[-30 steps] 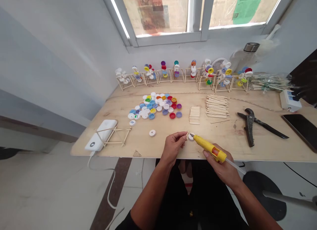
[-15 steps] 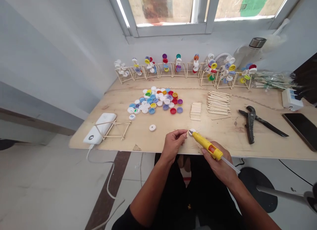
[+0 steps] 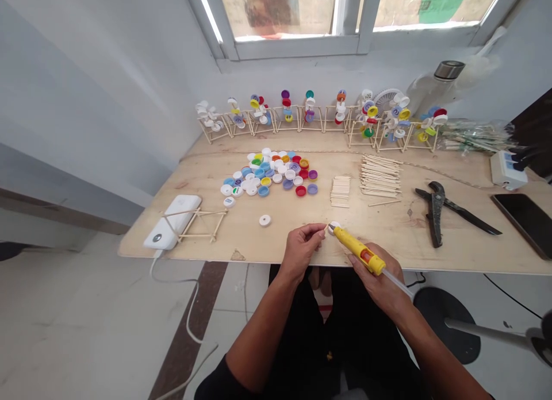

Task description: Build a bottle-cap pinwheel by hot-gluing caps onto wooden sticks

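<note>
My right hand (image 3: pixel 382 273) is wrapped round a yellow glue gun (image 3: pixel 357 249), with a clear glue stick (image 3: pixel 397 283) poking out of its back end. The gun's nozzle is at the tip of a short wooden stick (image 3: pixel 326 229), which my left hand (image 3: pixel 304 245) pinches between thumb and fingers. Partly behind the nozzle lies a white bottle cap (image 3: pixel 335 226) on the table. Another white cap (image 3: pixel 264 220) sits alone to the left. Beyond my hands are a stack of short sticks (image 3: pixel 340 191) and a stack of longer sticks (image 3: pixel 380 176).
Many coloured bottle caps (image 3: pixel 267 175) are heaped mid-table. Stick frames with cap wheels (image 3: pixel 287 115) line the back. At left, a stick frame (image 3: pixel 200 225) leans by a white power bank (image 3: pixel 175 222). Black-handled cutters (image 3: pixel 437 213), a phone (image 3: pixel 524 222) and a power strip (image 3: pixel 509 170) lie right.
The view has shifted very slightly. Both hands, the stick and the glue gun keep nearly the same places, with the nozzle still at the stick's tip.
</note>
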### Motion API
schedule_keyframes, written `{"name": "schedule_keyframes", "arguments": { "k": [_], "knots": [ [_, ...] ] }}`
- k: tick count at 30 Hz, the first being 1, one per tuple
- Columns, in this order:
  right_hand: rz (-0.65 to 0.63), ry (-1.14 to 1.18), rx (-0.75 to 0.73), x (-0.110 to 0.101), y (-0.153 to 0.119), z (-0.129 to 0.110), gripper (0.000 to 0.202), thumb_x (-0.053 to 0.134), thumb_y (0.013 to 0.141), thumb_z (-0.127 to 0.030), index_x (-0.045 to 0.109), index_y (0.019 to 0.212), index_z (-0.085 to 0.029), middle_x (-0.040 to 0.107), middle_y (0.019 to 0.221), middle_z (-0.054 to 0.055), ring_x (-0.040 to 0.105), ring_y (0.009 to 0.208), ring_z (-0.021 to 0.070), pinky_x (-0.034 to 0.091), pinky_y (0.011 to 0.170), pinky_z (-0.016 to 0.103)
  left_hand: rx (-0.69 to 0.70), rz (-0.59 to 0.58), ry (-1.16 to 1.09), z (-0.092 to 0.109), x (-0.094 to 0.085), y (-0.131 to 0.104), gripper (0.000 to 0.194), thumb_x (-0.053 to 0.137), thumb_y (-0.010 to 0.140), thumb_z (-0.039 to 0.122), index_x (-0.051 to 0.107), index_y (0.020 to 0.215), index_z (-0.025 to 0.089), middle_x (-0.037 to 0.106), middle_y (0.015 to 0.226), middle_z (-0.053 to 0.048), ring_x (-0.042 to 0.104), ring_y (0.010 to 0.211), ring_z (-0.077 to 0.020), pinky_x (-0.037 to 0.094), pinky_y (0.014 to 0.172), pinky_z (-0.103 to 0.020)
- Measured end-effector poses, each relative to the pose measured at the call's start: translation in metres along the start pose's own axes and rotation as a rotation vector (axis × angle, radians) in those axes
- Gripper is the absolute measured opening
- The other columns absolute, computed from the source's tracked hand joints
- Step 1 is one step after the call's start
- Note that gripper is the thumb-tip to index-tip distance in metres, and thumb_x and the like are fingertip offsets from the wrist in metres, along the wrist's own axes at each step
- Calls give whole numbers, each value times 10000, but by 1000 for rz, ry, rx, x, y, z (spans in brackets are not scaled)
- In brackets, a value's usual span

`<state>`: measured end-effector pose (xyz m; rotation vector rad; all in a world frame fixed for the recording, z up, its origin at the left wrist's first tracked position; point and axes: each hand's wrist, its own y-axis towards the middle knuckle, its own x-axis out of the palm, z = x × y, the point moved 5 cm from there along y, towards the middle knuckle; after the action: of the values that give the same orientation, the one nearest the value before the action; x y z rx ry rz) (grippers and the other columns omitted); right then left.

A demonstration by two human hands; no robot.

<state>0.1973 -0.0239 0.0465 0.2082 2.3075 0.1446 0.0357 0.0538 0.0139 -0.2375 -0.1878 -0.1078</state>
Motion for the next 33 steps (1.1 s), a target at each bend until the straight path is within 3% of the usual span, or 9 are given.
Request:
{"name": "schedule_keyframes", "arguments": {
  "k": [11, 33],
  "knots": [
    [51, -95, -76, -1, 0, 0, 271, 450, 875, -413, 470, 681, -223, 538, 632, 3, 493, 593, 144, 365, 575, 267, -10, 10, -4, 1, 0, 0, 214, 717, 627, 266, 734, 798, 138, 581, 580, 13, 425, 506, -72, 363, 513, -209],
    [85, -107, -76, -7, 5, 1, 267, 471, 869, -415, 488, 691, -216, 537, 636, -1, 507, 597, 142, 375, 568, 249, -6, -5, -9, 2, 1, -1, 213, 705, 642, 245, 736, 824, 140, 571, 584, 22, 434, 516, -68, 357, 523, -205]
  ]
}}
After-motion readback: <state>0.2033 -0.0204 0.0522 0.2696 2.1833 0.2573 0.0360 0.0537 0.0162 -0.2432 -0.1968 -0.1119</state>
